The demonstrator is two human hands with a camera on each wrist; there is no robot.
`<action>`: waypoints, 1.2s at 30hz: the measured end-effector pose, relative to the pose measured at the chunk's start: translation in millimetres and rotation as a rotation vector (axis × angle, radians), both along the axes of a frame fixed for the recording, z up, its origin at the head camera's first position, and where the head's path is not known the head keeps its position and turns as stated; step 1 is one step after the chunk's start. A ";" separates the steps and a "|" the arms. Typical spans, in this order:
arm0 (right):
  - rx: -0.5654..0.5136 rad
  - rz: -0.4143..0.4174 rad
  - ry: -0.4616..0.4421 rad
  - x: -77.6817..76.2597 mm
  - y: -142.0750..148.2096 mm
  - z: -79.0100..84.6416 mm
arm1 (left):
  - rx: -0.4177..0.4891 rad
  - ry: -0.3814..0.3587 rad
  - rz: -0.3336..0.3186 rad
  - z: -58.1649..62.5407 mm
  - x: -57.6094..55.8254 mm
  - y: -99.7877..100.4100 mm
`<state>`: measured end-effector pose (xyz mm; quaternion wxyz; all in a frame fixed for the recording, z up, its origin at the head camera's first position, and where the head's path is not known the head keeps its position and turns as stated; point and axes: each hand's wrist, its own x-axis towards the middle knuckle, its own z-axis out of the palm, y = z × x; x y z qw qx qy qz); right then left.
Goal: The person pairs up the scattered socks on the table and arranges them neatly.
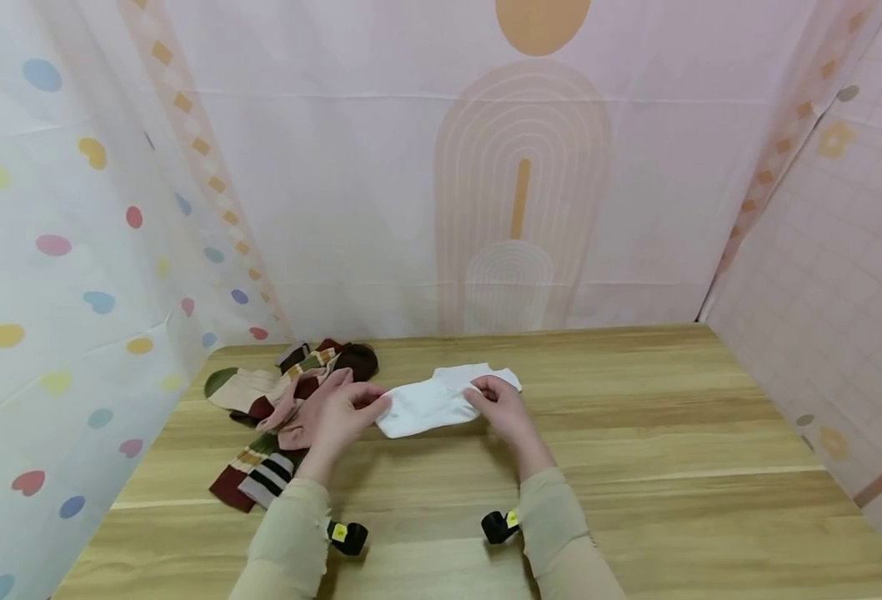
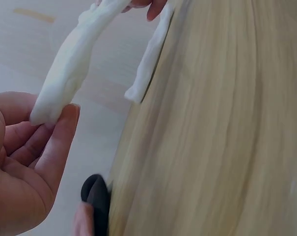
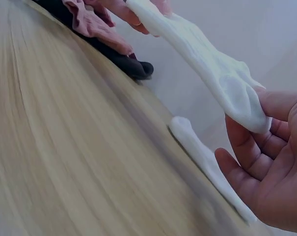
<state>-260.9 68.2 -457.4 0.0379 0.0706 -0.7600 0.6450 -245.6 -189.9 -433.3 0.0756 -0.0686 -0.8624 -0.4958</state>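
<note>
A white sock [image 1: 424,408] is stretched out between both hands, lifted off the wooden table. My left hand [image 1: 348,417] pinches one end of it between thumb and fingers, as the left wrist view also shows. At the other end, my right hand [image 1: 507,410] pinches it the same way. Behind the held sock, a second white sock [image 1: 503,377] lies flat on the table, partly covered by the first in the head view. In the right wrist view this lying sock [image 3: 204,160] shows beneath the right hand.
A loose pile of socks lies left of my left hand: a beige sock with a green toe [image 1: 249,389], pink socks [image 1: 302,423], a grey-and-black striped one [image 1: 270,477] and dark ones [image 1: 358,360]. Patterned curtains [image 1: 351,208] hang behind the wooden table [image 1: 674,433].
</note>
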 end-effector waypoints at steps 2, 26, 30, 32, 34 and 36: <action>0.004 -0.019 -0.005 0.1 3.8 -1.0 | 0.010 0.012 0.003 -1.2 -1.0 6.2; 0.186 -0.130 -0.051 -17.5 49.7 10.6 | 0.060 -0.054 0.040 6.9 -41.1 66.9; 0.189 -0.134 -0.052 -21.6 53.3 13.2 | 0.056 -0.059 0.049 10.3 -45.5 71.8; 0.179 -0.131 -0.060 -23.4 54.9 14.3 | 0.067 -0.066 0.049 11.4 -47.6 74.2; 0.171 -0.129 -0.066 -25.4 56.3 15.0 | 0.073 -0.075 0.049 11.5 -50.1 76.3; 0.168 -0.129 -0.066 -27.1 57.6 15.6 | 0.072 -0.076 0.049 11.5 -52.3 78.6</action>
